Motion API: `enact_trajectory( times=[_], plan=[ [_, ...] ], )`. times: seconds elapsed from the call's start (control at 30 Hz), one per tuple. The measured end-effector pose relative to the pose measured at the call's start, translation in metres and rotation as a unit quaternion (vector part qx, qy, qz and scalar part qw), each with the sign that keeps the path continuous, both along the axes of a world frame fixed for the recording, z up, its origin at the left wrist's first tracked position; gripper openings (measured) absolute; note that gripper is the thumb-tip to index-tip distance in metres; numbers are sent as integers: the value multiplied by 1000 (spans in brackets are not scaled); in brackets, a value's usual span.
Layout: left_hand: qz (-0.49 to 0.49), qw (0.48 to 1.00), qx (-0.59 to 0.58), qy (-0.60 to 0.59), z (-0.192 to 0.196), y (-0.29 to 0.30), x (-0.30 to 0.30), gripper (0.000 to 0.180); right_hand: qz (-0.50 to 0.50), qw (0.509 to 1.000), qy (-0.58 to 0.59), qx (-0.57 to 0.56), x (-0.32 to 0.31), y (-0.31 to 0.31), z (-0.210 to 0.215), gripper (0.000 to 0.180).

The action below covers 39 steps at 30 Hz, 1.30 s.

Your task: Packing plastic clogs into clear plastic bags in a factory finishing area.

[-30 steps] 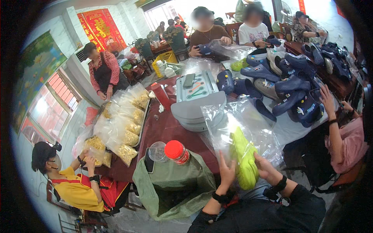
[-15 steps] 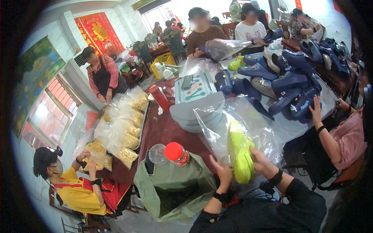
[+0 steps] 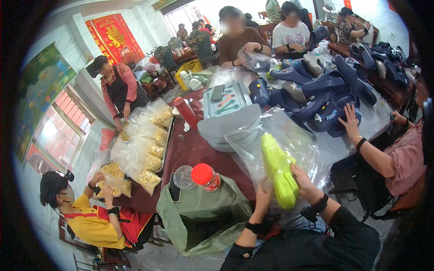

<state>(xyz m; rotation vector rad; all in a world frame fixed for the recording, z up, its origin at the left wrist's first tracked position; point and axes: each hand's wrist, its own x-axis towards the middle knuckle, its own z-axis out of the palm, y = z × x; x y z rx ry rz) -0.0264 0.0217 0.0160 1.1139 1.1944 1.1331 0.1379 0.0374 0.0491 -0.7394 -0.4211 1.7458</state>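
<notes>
A pair of bright yellow-green clogs [image 3: 279,171], soles against each other or nearly so, lies slanted in front of me, its far end at the mouth of a clear plastic bag [image 3: 246,135] or inside it; the film makes this hard to tell. My right hand [image 3: 305,181] grips the clogs along their right side. My left hand [image 3: 263,197] is closed at the bag's near left edge, close beside the clogs, its fingertips partly hidden by film.
Left of my hands, a green sack [image 3: 203,221] hangs open below a red-lidded jar [image 3: 205,177]. Grey stacked bins [image 3: 228,122] stand ahead. Navy clogs [image 3: 325,106] are heaped at right, where a co-worker's hand [image 3: 350,123] rests. Filled bags [image 3: 147,180] line the left side.
The clogs have tilted, their far end swinging left and up. My left hand's fingers have closed at the bag's edge. At right, a co-worker's hand has shifted left over the navy clogs.
</notes>
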Motion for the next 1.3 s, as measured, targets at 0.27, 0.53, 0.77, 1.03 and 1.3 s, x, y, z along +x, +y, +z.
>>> enact_trajectory(
  times=[0.27, 0.53, 0.77, 1.03, 1.3],
  plan=[
    [-25, 996, -87, 1, -18, 1, -1, 60, -7, 910, -403, 98, -5, -24, 6, 61],
    [-16, 999, 19, -30, -34, 6, 6, 60, -4, 722, -657, 216, -8, -60, 28, 86],
    [-71, 991, 94, 56, -28, 0, 9, 53, -136, 673, -672, 276, -12, -50, 20, 65],
    [-8, 993, 89, 72, -17, -9, 11, 49, -179, 586, -720, 326, 1, -29, 7, 63],
    [30, 978, 136, 154, 10, -16, 16, 52, -110, 569, -780, 235, 14, -7, -4, 65]
  ],
)
